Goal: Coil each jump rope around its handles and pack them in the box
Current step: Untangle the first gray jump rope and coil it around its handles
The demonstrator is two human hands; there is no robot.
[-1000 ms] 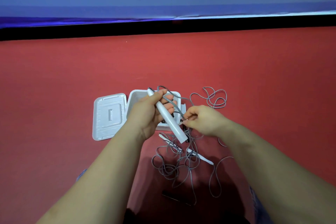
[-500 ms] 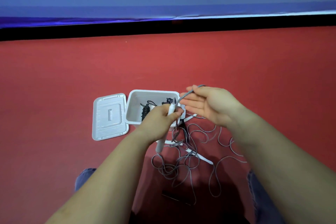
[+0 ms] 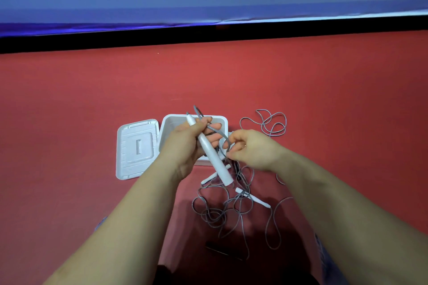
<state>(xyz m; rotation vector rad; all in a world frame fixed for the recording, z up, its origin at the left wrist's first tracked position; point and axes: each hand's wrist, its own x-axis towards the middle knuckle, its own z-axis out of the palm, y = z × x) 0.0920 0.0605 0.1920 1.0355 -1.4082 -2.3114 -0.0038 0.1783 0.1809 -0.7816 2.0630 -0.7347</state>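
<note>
The left hand (image 3: 185,146) has its fingers curled round a white handle (image 3: 209,149), gripping it near the upper end. The handle's long axis runs on a slant, its narrow cord end pointing up and away over the box, its blunt end pointing down toward the person and to the right. A grey cord (image 3: 214,131) leaves the top of the handle, arcs over the left fingers and drops to the right hand (image 3: 249,149), whose thumb and fingertips pinch it in a loose fist.

Behind the left hand sits the open white box (image 3: 222,120) on the red floor (image 3: 324,99), its lid (image 3: 136,148) lying flat just beside its left wall. No writing can be read on either. Loose grey cord (image 3: 220,213) lies tangled on the floor below the hands, with two more white handles (image 3: 253,198) in it, and another loop (image 3: 271,124) right of the box. A dark handle (image 3: 222,250) lies nearer the person.
</note>
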